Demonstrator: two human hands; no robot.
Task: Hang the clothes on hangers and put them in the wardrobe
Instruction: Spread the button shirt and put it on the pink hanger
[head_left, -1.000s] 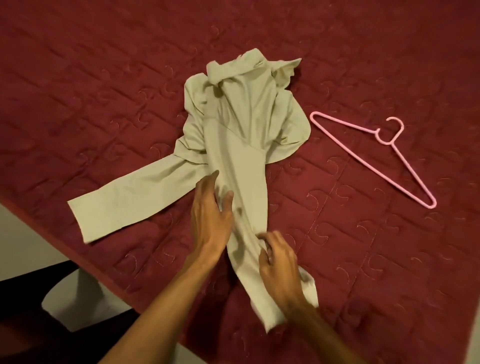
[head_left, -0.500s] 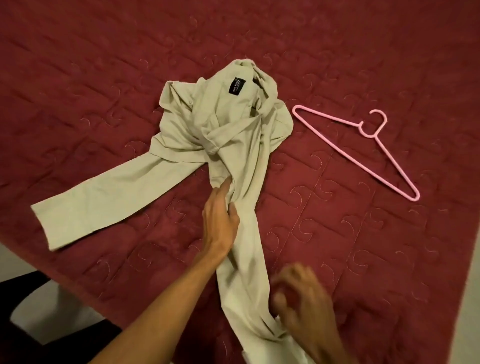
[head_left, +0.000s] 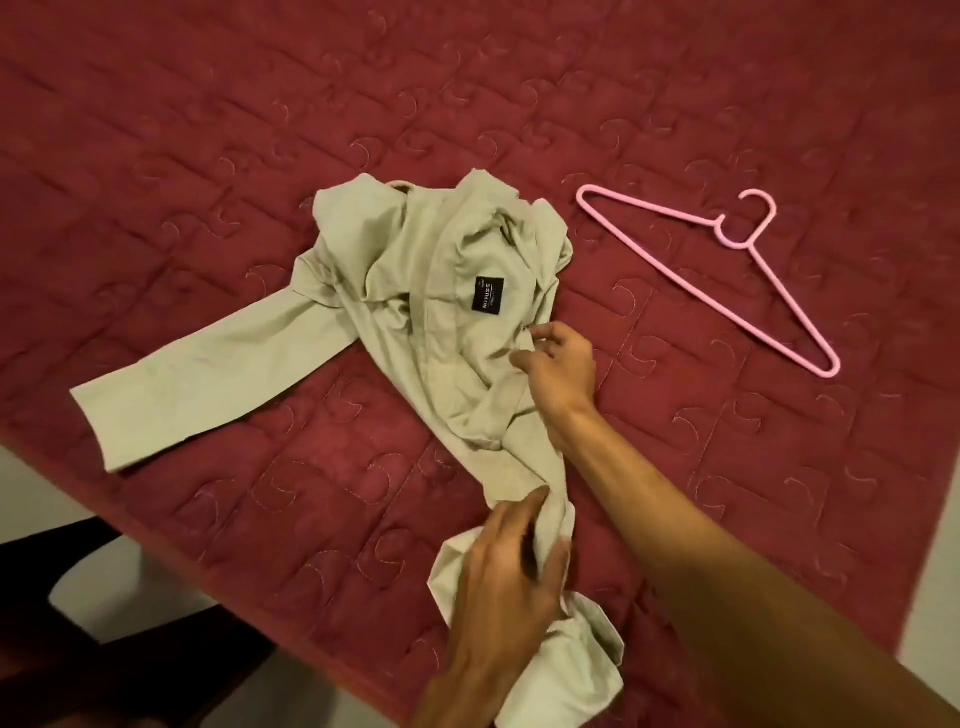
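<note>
A crumpled pale beige shirt (head_left: 415, 332) lies on the maroon quilted bed (head_left: 208, 130), with its black neck label facing up. One sleeve stretches out to the left, another runs down toward the bed's near edge. My right hand (head_left: 558, 366) pinches a fold of the shirt's body just right of the label. My left hand (head_left: 501, 577) grips the lower sleeve near the bed's edge. A pink plastic hanger (head_left: 727, 260) lies flat on the quilt to the right of the shirt, untouched.
The bed's edge runs diagonally from the left side to the bottom middle. Beyond it are pale floor (head_left: 31, 499) and dark shapes (head_left: 62, 649) at the lower left. Another strip of pale floor (head_left: 935, 597) shows at the right edge.
My right hand moved from the lower sleeve up to the shirt's body by the label. My left hand dropped to the lower sleeve. The shirt shifted and its bundle spread.
</note>
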